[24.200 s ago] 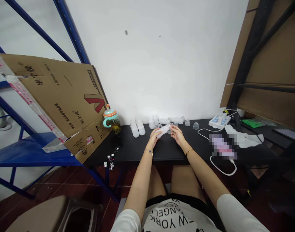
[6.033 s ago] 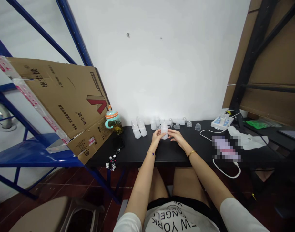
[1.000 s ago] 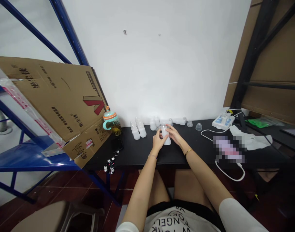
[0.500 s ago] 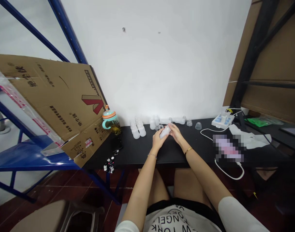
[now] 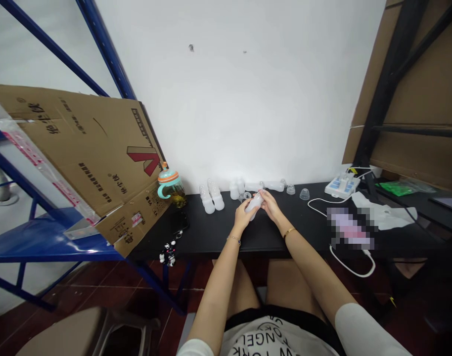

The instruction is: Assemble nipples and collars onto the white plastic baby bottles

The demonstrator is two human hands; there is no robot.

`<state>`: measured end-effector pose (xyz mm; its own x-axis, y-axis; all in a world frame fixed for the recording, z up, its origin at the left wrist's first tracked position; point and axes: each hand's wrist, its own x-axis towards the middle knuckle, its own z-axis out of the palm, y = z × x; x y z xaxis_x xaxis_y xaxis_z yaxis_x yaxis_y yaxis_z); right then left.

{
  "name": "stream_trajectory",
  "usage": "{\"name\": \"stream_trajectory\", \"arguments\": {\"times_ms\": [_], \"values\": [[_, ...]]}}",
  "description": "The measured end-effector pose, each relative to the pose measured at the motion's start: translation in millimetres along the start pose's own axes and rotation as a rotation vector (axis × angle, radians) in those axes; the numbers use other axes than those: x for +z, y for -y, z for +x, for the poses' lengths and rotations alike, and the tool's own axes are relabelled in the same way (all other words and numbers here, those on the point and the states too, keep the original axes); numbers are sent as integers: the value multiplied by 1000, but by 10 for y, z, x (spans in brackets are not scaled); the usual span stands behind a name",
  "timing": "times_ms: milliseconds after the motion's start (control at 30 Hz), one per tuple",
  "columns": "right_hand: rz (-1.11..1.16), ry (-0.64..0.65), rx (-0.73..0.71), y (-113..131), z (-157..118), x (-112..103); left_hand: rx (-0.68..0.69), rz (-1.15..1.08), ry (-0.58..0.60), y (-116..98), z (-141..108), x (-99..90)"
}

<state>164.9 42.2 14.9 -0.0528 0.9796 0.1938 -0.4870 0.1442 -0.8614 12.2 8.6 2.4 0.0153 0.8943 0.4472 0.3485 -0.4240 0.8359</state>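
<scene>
My left hand (image 5: 242,216) is wrapped round a whitish translucent bottle (image 5: 253,203), held tilted above the black table (image 5: 211,237). The fingers of my right hand (image 5: 271,206) grip the bottle's upper end. Two similar bottles (image 5: 217,199) lie side by side to the left of my hands. Behind my hands, near the wall, are more whitish bottles (image 5: 235,190) and clear rings (image 5: 245,197). Two clear caps (image 5: 304,194) stand to the right.
A teal-lidded jug (image 5: 174,188), a dark phone (image 5: 179,221) with a beaded charm and a big cardboard box (image 5: 100,158) are at the left. At the right are a power strip (image 5: 341,186), a blurred device (image 5: 349,227) on a white cable and white sheeting (image 5: 385,212).
The bottle has turned slightly in my hands and more of its lower part shows. Both hands stay at nearly the same place. The whole view has shifted very slightly.
</scene>
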Motion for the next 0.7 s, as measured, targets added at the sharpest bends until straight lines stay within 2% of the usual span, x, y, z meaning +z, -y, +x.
{"name": "stream_trajectory", "arguments": {"times_ms": [700], "values": [[33, -82, -8, -16, 73, -75, -43, -29, 66, 47, 4, 11]]}}
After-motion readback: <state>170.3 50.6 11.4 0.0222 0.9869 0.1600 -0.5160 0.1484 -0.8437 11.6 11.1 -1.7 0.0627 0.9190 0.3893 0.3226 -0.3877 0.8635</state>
